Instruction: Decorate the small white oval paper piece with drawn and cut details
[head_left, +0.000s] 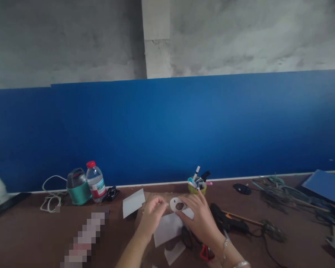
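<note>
My right hand (198, 216) grips a small white rounded piece (173, 204) with a dark oval opening or patch; its exact kind is unclear. My left hand (153, 214) is just left of it, thumb and fingers pinched together, and whatever they may hold is too small to make out. Below both hands lie a white paper sheet (166, 229) and a torn paper scrap (174, 253). Red-handled scissors (206, 253) rest under my right wrist, partly hidden. Beside that hand is a black tool shaped like a glue gun (226, 220).
A pen cup (197, 186) stands behind my hands. To the left are another paper piece (134, 203), a water bottle (96, 184) and a teal container (79, 191). A mouse (242, 188), tangled strands (276, 195) and a blue folder (325, 190) lie right.
</note>
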A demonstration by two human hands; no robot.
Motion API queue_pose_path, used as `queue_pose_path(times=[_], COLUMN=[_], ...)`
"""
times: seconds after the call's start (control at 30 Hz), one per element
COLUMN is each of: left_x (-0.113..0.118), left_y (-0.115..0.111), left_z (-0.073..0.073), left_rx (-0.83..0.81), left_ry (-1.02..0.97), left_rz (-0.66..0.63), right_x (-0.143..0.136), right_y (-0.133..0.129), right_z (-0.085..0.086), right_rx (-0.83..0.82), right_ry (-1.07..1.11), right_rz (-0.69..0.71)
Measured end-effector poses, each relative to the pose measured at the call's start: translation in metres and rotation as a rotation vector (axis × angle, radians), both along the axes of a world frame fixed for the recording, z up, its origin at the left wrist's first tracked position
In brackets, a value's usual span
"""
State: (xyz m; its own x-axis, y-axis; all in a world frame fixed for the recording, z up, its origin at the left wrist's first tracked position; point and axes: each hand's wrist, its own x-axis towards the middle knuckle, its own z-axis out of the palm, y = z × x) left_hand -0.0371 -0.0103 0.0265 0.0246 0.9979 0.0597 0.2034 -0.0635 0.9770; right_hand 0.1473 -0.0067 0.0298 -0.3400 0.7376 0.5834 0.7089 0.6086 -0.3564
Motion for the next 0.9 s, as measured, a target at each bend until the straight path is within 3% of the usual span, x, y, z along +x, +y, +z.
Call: queue_pose_path(times=[0.9], left_x=[0.0053], left_y=[-0.0052], left_z=[0.0074], left_rx=[0.035], left_ry=[-0.01], left_rz=[0.01], right_x=[-0.0012], right_y=[0.0008], right_z=[-0.0031], right_rx=[0.126], right_ry=[0.006], right_rz=[-0.021])
